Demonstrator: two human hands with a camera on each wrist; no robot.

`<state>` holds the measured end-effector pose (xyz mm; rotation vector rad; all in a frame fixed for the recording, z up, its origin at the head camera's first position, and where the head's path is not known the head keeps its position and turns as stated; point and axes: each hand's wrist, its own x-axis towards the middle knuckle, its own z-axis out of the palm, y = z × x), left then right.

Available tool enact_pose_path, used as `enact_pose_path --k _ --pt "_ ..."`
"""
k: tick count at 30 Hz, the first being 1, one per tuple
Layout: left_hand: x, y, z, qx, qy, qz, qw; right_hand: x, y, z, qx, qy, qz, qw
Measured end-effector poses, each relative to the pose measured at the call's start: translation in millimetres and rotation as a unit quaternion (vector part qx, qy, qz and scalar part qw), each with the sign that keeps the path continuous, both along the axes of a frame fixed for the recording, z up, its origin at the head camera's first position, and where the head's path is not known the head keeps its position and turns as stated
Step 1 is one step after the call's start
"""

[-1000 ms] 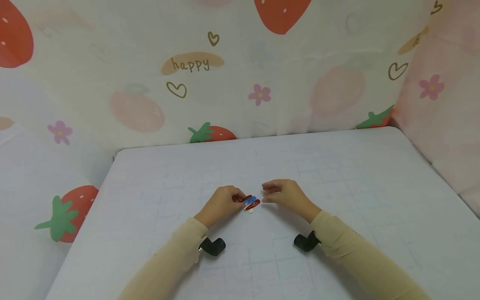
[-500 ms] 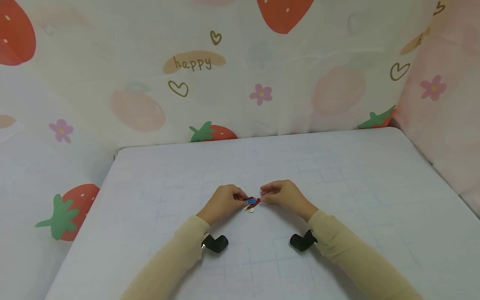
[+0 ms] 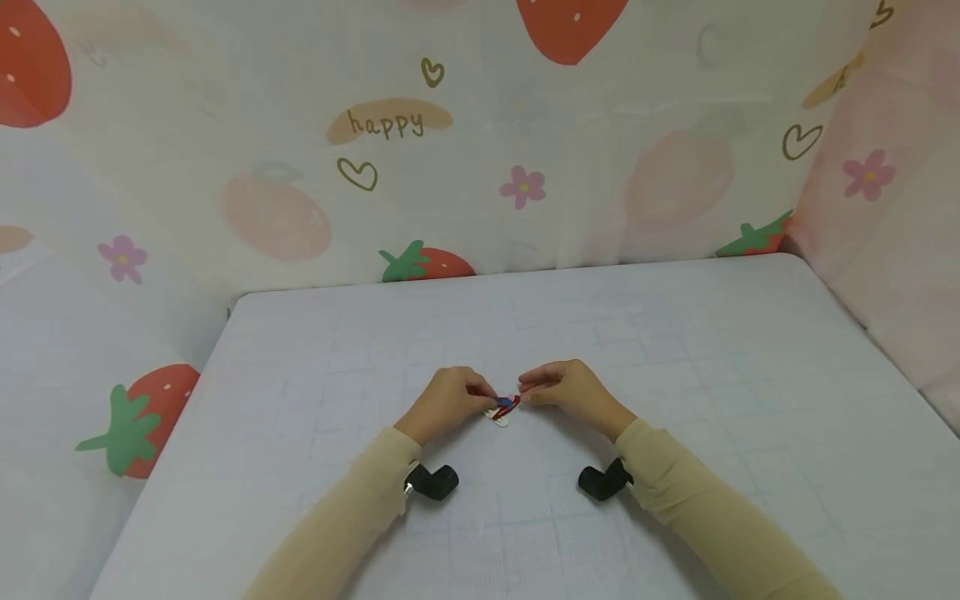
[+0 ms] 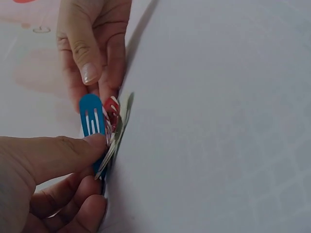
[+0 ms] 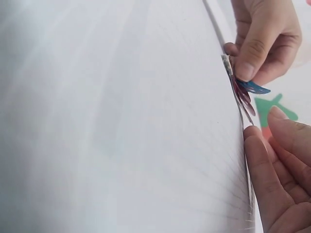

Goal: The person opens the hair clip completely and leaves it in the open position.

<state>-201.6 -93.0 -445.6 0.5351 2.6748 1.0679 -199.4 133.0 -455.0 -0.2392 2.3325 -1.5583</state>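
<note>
Blue, red and white hair clips lie in a small bunch at mid-table. My left hand (image 3: 447, 403) pinches the blue clip (image 4: 91, 109) between thumb and fingers, over the red clip (image 4: 112, 107) and a whitish one (image 4: 121, 121). Beside the bunch, on its right, is my right hand (image 3: 576, 395), thumb and fingers apart and holding nothing. In the right wrist view the blue clip (image 5: 255, 88) sticks out from under the left thumb, and the right fingertips (image 5: 252, 131) are close to the ends of the lower clips; contact cannot be told.
The clips are on a white-covered table (image 3: 675, 333). A cloth backdrop (image 3: 585, 150) with strawberries and flowers stands behind it and at both sides. Black wrist mounts (image 3: 432, 482) jut out below each sleeve.
The blue clip has turned and shifted under my left fingers, which have moved slightly right. My right hand has come a little closer to the bunch from the right.
</note>
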Motion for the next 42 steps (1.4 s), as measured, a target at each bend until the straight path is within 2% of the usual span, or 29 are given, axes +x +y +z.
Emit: enact_pose_path --k 4,8,12,17,22,24,28,32,35,39,42 --pt "-3.6 -0.7 0.6 0.001 -0.018 0.011 0.9998 -1.0 0 -1.1 -0.009 -0.001 0.002 1.0000" --pt "-4.9 0.2 1.6 0.008 -0.047 0.025 0.9985 0.0 -1 1.3 0.004 -0.007 -0.016 0.9998" --pt "-4.7 1.7 3.8 0.030 -0.078 0.035 0.9959 2.4 -1 5.9 0.003 -0.026 -0.037 0.9990" --pt "-4.9 3.1 6.6 0.062 -0.095 0.046 0.9925 3.9 -5 7.9 -0.012 -0.050 -0.051 0.9974" --pt "-3.6 5.4 7.4 0.075 -0.089 0.049 0.9920 3.9 -9 6.8 -0.078 -0.084 -0.065 0.9913" --pt "-2.2 6.4 7.9 0.080 -0.085 0.054 0.9917 4.0 -11 6.8 -0.119 -0.095 -0.067 0.9860" --pt "0.3 7.5 8.9 0.098 -0.086 0.071 0.9889 4.5 -14 8.2 -0.162 -0.094 -0.068 0.9800" --pt "2.1 8.3 8.8 0.136 -0.095 0.094 0.9817 4.2 -15 10.7 -0.182 -0.087 -0.074 0.9766" --pt "3.0 9.4 8.3 0.180 -0.102 0.122 0.9707 2.8 -17 11.7 -0.192 -0.088 -0.086 0.9736" --pt "1.6 10.3 2.4 0.234 -0.098 0.149 0.9557 1.0 -20 10.9 -0.205 -0.094 -0.095 0.9695" --pt "0.4 10.5 -1.4 0.258 -0.090 0.152 0.9498 0.5 -22 9.7 -0.215 -0.095 -0.102 0.9667"
